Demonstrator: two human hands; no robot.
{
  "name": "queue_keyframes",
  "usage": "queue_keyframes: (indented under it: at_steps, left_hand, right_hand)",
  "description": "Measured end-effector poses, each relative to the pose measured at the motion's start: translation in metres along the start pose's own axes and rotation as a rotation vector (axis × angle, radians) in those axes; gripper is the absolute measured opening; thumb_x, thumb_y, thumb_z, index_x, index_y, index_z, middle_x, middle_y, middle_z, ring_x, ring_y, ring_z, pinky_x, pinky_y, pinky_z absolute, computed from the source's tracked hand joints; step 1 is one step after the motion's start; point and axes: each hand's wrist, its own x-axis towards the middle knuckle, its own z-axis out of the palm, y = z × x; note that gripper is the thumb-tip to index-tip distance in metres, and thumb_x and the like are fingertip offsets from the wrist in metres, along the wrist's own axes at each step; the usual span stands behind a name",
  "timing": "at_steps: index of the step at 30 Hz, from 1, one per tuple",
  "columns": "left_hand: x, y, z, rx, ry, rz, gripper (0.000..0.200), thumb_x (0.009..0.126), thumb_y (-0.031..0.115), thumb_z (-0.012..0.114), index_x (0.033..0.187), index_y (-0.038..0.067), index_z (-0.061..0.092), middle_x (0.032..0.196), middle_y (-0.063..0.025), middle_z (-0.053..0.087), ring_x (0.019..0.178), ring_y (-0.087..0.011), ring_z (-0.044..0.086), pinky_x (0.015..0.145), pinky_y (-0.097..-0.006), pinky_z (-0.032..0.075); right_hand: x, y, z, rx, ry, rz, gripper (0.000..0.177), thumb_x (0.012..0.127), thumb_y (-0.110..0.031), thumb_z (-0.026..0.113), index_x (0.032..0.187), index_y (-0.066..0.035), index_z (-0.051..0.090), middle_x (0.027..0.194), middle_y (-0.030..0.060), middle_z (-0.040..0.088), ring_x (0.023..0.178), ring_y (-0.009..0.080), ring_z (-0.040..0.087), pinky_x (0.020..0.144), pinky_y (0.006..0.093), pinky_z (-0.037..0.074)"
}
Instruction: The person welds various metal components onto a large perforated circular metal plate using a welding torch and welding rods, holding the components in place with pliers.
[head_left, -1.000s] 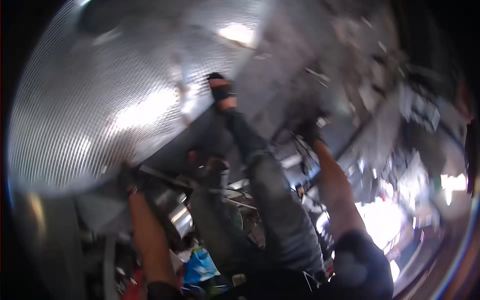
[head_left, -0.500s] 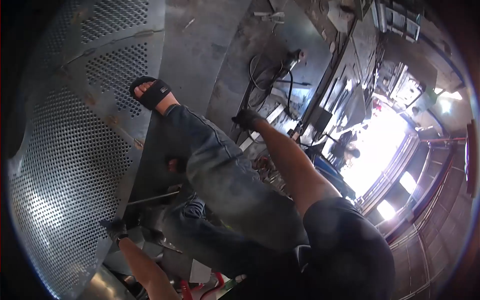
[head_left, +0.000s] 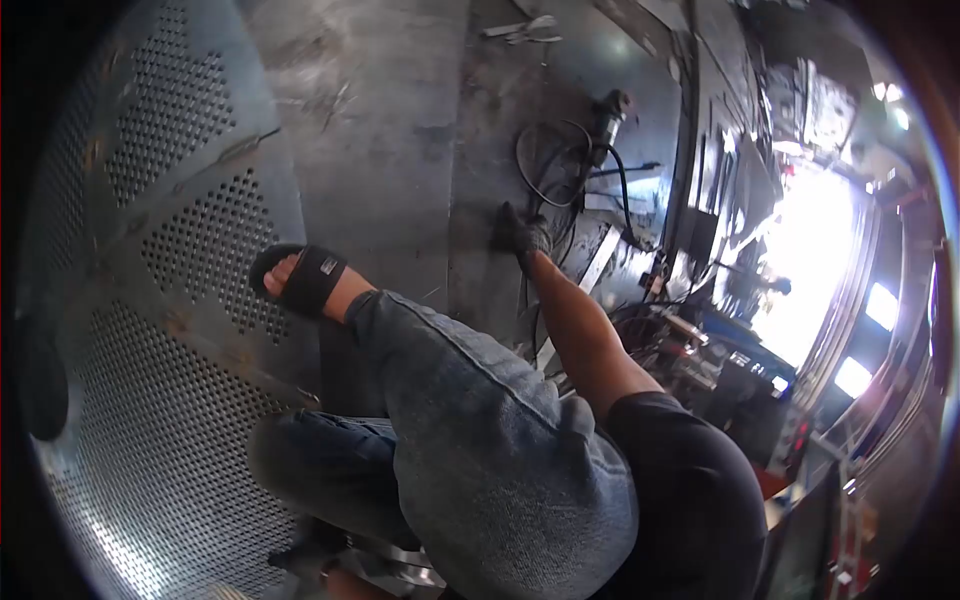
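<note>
My right hand [head_left: 522, 235], in a dark glove, reaches out over the flat metal sheet [head_left: 385, 130]. Its outline is smeared, but the fingers look apart with nothing visible between them. Just beyond it lies a hand-held power tool [head_left: 608, 118] with a looped black cable [head_left: 520, 165]. Low in the view, my left hand [head_left: 300, 555], also dark-gloved, is in shadow at the perforated metal sheet [head_left: 170, 440]; my knee and leg partly cover that arm, and its fingers are too dark to make out.
My sandalled foot [head_left: 305, 280] rests at the perforated sheet's edge. A pale metal strip [head_left: 600, 260] lies beside my right forearm. Metal pieces [head_left: 525, 30] lie farther off on the sheet. Equipment [head_left: 740, 390] and a bright opening [head_left: 815, 260] are to the right.
The view has turned and shifted. My right hand is closer to the cable. My left hand appears lower, and my bent leg now covers more of that side.
</note>
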Motion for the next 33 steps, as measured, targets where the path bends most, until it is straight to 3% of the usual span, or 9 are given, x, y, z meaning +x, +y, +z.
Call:
queue_keyframes:
  at_steps: [7, 14, 20, 22, 24, 26, 29, 32, 33]
  left_hand:
    - [-0.003, -0.003, 0.023, -0.168, 0.096, 0.018, 0.093, 0.095, 0.066, 0.062, 0.151, -0.007, 0.047, 0.135, -0.0338, 0.063, 0.126, -0.0492, 0.061, 0.104, -0.0691, 0.047]
    - [0.032, -0.072, 0.041, -0.497, 0.306, -0.032, 0.081, 0.103, 0.061, 0.054, 0.146, -0.008, 0.056, 0.122, -0.0370, 0.070, 0.116, -0.0531, 0.068, 0.096, -0.0799, 0.048]
    - [-0.029, -0.022, 0.010, -0.245, 0.050, -0.042, 0.073, 0.105, 0.039, 0.063, 0.162, 0.001, 0.036, 0.115, -0.0234, 0.074, 0.094, -0.0314, 0.070, 0.082, -0.0516, 0.057]
    - [-0.061, 0.011, -0.005, -0.185, -0.015, -0.033, 0.076, 0.106, 0.032, 0.066, 0.166, 0.003, 0.031, 0.112, -0.0195, 0.074, 0.088, -0.0253, 0.071, 0.078, -0.0439, 0.060]
    - [-0.078, 0.028, -0.012, 0.006, -0.025, 0.057, 0.078, 0.106, 0.030, 0.066, 0.168, 0.003, 0.027, 0.111, -0.0176, 0.075, 0.085, -0.0229, 0.071, 0.076, -0.0402, 0.061]
    - [-0.099, 0.055, -0.019, 0.173, 0.003, 0.156, 0.078, 0.107, 0.031, 0.066, 0.168, 0.002, 0.027, 0.111, -0.0177, 0.075, 0.085, -0.0236, 0.072, 0.075, -0.0403, 0.061]
    - [-0.082, 0.040, -0.019, 0.251, 0.014, 0.163, 0.078, 0.107, 0.032, 0.065, 0.168, 0.002, 0.026, 0.111, -0.0182, 0.074, 0.084, -0.0241, 0.071, 0.074, -0.0405, 0.060]
    - [-0.064, 0.024, -0.021, 0.308, 0.016, 0.167, 0.078, 0.108, 0.032, 0.064, 0.168, 0.002, 0.026, 0.112, -0.0187, 0.074, 0.083, -0.0247, 0.071, 0.074, -0.0407, 0.060]
    - [-0.059, 0.025, -0.022, 0.330, 0.013, 0.178, 0.077, 0.108, 0.033, 0.063, 0.168, 0.002, 0.026, 0.112, -0.0189, 0.074, 0.083, -0.0249, 0.071, 0.073, -0.0408, 0.060]
  right_hand:
    - [-0.027, 0.048, -0.010, -0.478, -0.380, -0.384, 0.072, 0.093, -0.060, 0.071, 0.129, 0.002, 0.068, 0.123, 0.0227, 0.073, 0.112, 0.0377, 0.073, 0.093, 0.0490, 0.059]
    - [-0.027, 0.020, -0.011, -0.402, -0.089, -0.429, 0.057, 0.097, -0.055, 0.062, 0.112, -0.002, 0.078, 0.120, 0.0272, 0.074, 0.113, 0.0441, 0.071, 0.097, 0.0530, 0.057]
    - [-0.084, 0.057, -0.058, -0.266, 0.050, -0.953, 0.032, 0.095, -0.033, 0.073, 0.100, -0.001, 0.072, 0.105, 0.0258, 0.071, 0.104, 0.0462, 0.070, 0.091, 0.0547, 0.057]
    - [-0.122, 0.106, -0.076, -0.115, -0.367, -0.957, 0.044, 0.096, -0.030, 0.073, 0.127, 0.000, 0.064, 0.100, 0.0231, 0.070, 0.095, 0.0448, 0.071, 0.086, 0.0543, 0.057]
    - [-0.145, 0.187, -0.084, -0.374, -0.429, -1.193, 0.039, 0.095, -0.030, 0.074, 0.122, -0.002, 0.068, 0.104, 0.0214, 0.072, 0.098, 0.0402, 0.073, 0.084, 0.0513, 0.059]
    - [-0.182, 0.204, -0.128, -0.793, -0.876, -0.855, 0.033, 0.096, -0.028, 0.070, 0.117, -0.004, 0.073, 0.111, 0.0212, 0.075, 0.105, 0.0371, 0.075, 0.087, 0.0503, 0.059]
    - [-0.155, 0.288, -0.069, -1.004, -0.993, -0.718, 0.031, 0.095, -0.029, 0.069, 0.114, -0.006, 0.077, 0.114, 0.0211, 0.077, 0.110, 0.0357, 0.075, 0.089, 0.0501, 0.059]
    - [-0.146, 0.306, -0.015, -1.025, -1.404, -1.227, 0.037, 0.103, -0.028, 0.057, 0.126, -0.005, 0.075, 0.129, 0.0221, 0.074, 0.118, 0.0375, 0.072, 0.104, 0.0484, 0.054]
    - [-0.151, 0.272, -0.007, -0.895, -1.501, -1.098, 0.039, 0.104, -0.027, 0.056, 0.132, -0.006, 0.073, 0.132, 0.0212, 0.073, 0.121, 0.0369, 0.070, 0.107, 0.0466, 0.052]
